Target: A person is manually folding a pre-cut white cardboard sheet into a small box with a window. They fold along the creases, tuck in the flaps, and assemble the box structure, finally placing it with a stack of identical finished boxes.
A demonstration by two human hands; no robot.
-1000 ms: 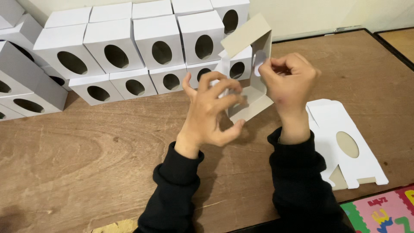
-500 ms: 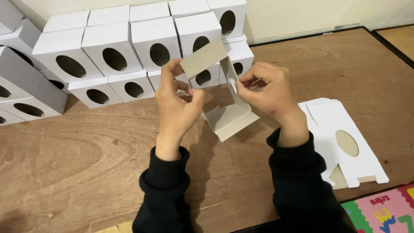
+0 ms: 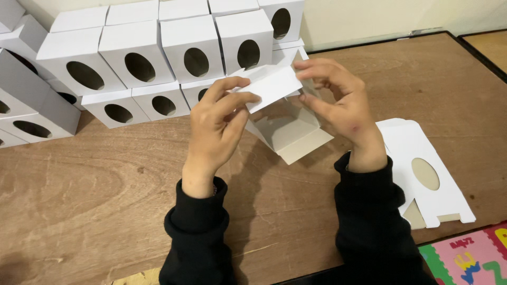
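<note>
My left hand and my right hand hold a half-folded white cardboard box above the wooden table. The left fingers pinch the box's top flap from the left. The right fingers grip its right wall. The box's open side faces me, with a loose flap hanging at the bottom. Both arms wear black sleeves.
Several finished white boxes with oval cut-outs are stacked in rows along the back left. A flat, unfolded box blank with an oval hole lies to the right of my right arm. A coloured foam mat shows at the bottom right corner.
The box has been turned and lowered, and its top flap has come down flatter. My left hand has shifted from the box's lower side up to that flap.
</note>
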